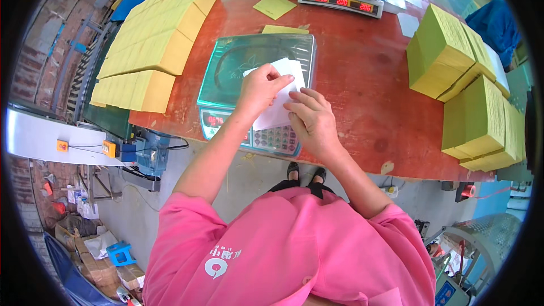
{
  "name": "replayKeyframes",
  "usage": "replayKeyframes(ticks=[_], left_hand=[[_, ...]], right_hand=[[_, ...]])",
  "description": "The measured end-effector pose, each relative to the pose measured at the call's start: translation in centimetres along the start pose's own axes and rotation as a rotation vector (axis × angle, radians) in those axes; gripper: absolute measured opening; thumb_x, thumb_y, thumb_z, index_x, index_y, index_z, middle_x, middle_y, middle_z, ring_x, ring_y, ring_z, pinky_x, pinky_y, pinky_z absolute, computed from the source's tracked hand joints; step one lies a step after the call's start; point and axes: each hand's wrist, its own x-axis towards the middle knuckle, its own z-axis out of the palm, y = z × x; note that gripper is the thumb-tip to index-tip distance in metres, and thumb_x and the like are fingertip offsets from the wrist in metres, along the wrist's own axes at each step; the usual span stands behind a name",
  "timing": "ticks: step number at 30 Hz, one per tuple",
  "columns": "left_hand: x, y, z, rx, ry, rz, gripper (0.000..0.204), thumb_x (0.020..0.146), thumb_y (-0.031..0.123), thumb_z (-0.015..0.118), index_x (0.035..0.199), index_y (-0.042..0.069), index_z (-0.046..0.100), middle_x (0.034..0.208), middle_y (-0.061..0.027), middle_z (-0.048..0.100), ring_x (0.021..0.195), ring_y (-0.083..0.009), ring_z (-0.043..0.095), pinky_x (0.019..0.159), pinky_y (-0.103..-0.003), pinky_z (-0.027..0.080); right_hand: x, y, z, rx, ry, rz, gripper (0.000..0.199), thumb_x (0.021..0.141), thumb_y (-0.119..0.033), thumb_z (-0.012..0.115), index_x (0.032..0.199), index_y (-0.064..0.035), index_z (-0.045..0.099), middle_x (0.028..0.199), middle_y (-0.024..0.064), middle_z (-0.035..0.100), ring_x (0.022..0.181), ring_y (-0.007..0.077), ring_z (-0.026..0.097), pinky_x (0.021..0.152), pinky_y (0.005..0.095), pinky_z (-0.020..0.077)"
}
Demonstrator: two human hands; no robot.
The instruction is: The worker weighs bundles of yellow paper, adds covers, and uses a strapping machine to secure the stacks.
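Several white paper sheets (277, 112) lie at a slant over the front of a weighing scale (226, 68), partly covering its keypad. The scale has a teal platform under clear plastic and a red-lit display. My left hand (262, 88) pinches the papers near their upper part, thumb on top and fingers curled. Beside the sheets' right edge is my right hand (315, 118), its fingers stretched and apart from the thumb, the fingertips at the paper. Whether they press on it is hard to see.
Yellow paper stacks (150, 28) line the left of the red table (362, 96); more yellow stacks (479, 119) stand at the right edge. A second scale (340, 0) sits at the back, with loose yellow sheets (275, 6) near it. A blue stool (120, 254) is on the floor, lower left.
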Motion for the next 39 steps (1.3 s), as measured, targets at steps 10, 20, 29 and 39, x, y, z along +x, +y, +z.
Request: replayKeyframes(ticks=[10,20,29,39], left_hand=[[1.0,0.2,0.2,0.261,0.014,0.08,0.037,0.085,0.026,0.073,0.106,0.001,0.056,0.072,-0.0109,0.062,0.057,-0.0201,0.062,0.055,-0.035,0.049],[1.1,0.1,-0.7,-0.059,-0.064,-0.04,0.024,0.094,0.025,0.066,0.098,0.005,0.054,0.067,-0.002,0.057,0.051,-0.0086,0.051,0.042,-0.024,0.037],[1.2,0.1,-1.0,-0.092,-0.106,-0.058,0.02,0.094,0.023,0.066,0.093,0.005,0.056,0.069,-0.0013,0.058,0.052,-0.0082,0.053,0.042,-0.023,0.038],[1.3,-0.3,-0.7,-0.109,-0.076,-0.056,0.014,0.093,0.015,0.063,0.096,0.002,0.058,0.071,-0.0027,0.059,0.052,-0.008,0.053,0.042,-0.022,0.038]], right_hand=[[1.2,0.8,0.5,-0.202,0.026,0.157,0.037,0.083,-0.018,0.068,0.115,0.0006,0.065,0.131,0.017,0.058,0.128,0.0377,0.047,0.103,0.0531,0.0366],[2.2,-1.4,0.2,-0.056,0.028,0.04,0.038,0.083,-0.015,0.069,0.116,0.0019,0.063,0.123,0.0185,0.063,0.126,0.0391,0.051,0.105,0.0508,0.0378],[2.2,-0.2,-0.6,0.269,0.014,0.263,0.032,0.089,-0.01,0.059,0.12,-0.0008,0.061,0.115,0.0199,0.066,0.114,0.0368,0.06,0.097,0.0439,0.0464],[1.7,0.5,-0.3,0.49,0.01,0.416,0.032,0.091,-0.004,0.053,0.122,0.0027,0.059,0.112,0.024,0.067,0.108,0.0356,0.064,0.094,0.0406,0.0489]])
